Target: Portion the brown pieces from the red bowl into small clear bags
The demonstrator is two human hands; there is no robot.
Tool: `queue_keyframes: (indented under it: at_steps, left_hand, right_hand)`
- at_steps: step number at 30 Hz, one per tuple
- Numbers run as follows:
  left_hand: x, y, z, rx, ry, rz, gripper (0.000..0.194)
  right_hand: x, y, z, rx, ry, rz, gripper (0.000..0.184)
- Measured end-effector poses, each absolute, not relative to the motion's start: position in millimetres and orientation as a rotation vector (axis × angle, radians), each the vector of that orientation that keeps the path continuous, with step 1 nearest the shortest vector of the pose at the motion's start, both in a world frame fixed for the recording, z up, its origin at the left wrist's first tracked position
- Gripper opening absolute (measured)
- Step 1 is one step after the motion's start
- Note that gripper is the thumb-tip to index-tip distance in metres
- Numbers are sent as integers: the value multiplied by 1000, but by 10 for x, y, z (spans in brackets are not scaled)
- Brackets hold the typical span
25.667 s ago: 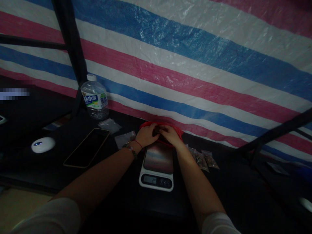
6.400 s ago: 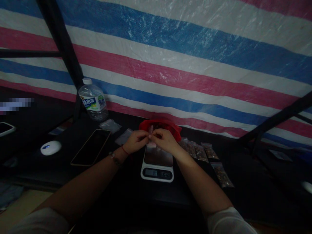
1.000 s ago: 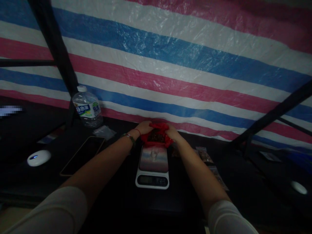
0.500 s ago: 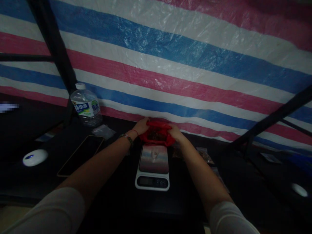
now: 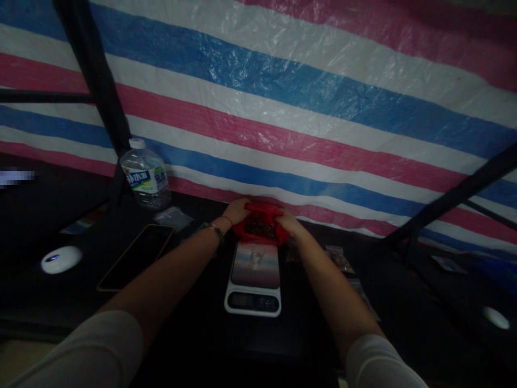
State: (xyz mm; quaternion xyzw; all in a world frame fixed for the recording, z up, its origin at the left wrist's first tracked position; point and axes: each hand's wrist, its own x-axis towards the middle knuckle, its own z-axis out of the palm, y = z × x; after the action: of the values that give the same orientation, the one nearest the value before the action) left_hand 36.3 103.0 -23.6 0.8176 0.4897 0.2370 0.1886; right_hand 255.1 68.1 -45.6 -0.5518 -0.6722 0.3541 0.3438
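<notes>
The red bag [image 5: 278, 233] sits between our hands, with dark, loose contents [image 5: 260, 227] in its mouth. Our left hand [image 5: 236, 210] grips one side of its rim and our right hand [image 5: 288, 222] the other. To do this well, we'd best pull evenly and lightly, since thin plastic probably tears or tips easily, and hold it off the scale [image 5: 255, 275], just nearer us than both hands. A small clear item lies on the scale's plate. Filled sachets [image 5: 340, 260] lie right of our right hand; a phone [image 5: 137, 258] and bottle [image 5: 146, 183] stand left of our left. The black tabletop [image 5: 396, 291] is dim; beyond our hands hangs a striped sheet [image 5: 283, 108].
</notes>
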Motion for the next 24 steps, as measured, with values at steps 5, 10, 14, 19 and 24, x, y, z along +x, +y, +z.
queue_keyframes:
  at_steps: [5,10,14,19,24]
  left_hand:
    - [404,1004,-237,2333,1345,707,24]
    - [355,1049,-262,2321,1428,733,25]
    - [316,945,-175,2332,1310,796,39]
    - [292,702,-7,2410,1322,1138,47]
    - [362,581,-13,2601,1112,641,28]
  right_hand:
    - [2556,721,-427,-1371,-1810,819,34]
    - [2577,771,-460,-1515,-1743,801,33]
    - [2630,746,-388,-1395,-1727,779,50]
    - [2568,589,-117,-1489,-1607,230,48]
    - [2246,431,17,-1496,-2106,332,31]
